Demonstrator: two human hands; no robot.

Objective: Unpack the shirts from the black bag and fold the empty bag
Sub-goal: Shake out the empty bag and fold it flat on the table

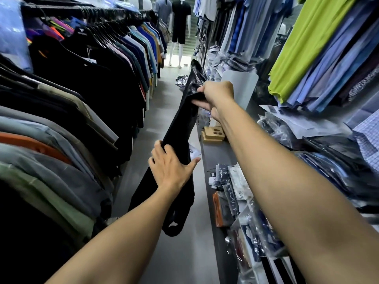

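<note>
Black bag [178, 126] held upright, right hand [218, 95] grip pinching top, left hand [172, 171] grip clasping middle

1. The soft black plastic bag [180, 124] is glossy black at its top and dull black lower down.
2. The hanging lime-green cloth [303, 42] is plain, beside pale blue hanging shirts [328, 64].
3. The small-checked cotton shirt [367, 140] is blue on white.
4. The orange racked shirt [30, 143] lies among grey ones.
5. The white mannequin [172, 51] wears black.
6. The clear-wrapped packed shirts [238, 181] on the flat grey shelf [213, 154] are white, navy and orange.
</note>
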